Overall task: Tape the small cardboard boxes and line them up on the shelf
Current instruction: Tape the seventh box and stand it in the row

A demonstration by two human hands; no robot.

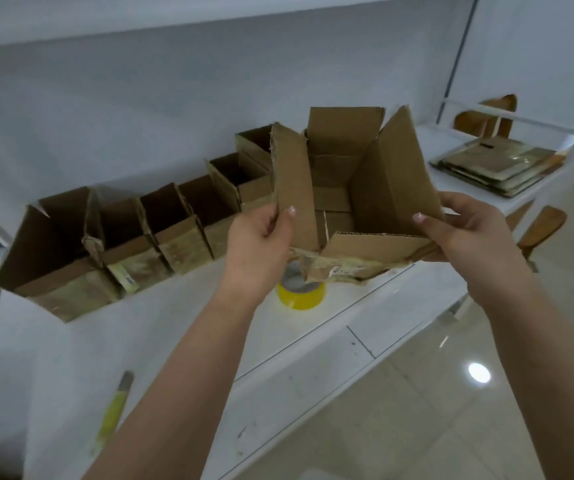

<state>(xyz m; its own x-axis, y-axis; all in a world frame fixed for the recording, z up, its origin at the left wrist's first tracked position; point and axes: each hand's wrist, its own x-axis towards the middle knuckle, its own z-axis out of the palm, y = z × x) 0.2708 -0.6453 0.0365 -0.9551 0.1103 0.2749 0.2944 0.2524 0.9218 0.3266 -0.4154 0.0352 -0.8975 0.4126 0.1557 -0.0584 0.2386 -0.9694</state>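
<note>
**You are holding 1 open box above the shelf**

You are holding 1 small cardboard box (354,188) up in the air, over the white shelf (313,358). The box is brown, rough and a bit bent, and its 4 top flaps are standing open. Old shiny tape is peeling off its bottom edge in crinkly bits.

Your left hand (261,244) is pinching the left flap, with the thumb on the inside. Your right hand (465,233) is gripping the right flap the same way, thumb inside and fingers behind.

A row of boxes (133,244) is sitting on the shelf along the white back wall, to the left of the box you are holding. You can count 6 of them, side by side and touching, all open on top and all brown with dull old tape on the fronts.

1 roll of yellow tape (301,292) is lying on the shelf, just under the box in your hands. 1 long yellow tool (114,410) is lying near the front left; it is too blurry to name. 1 stack of flat cardboard (496,168) is resting far off on the right.
</note>
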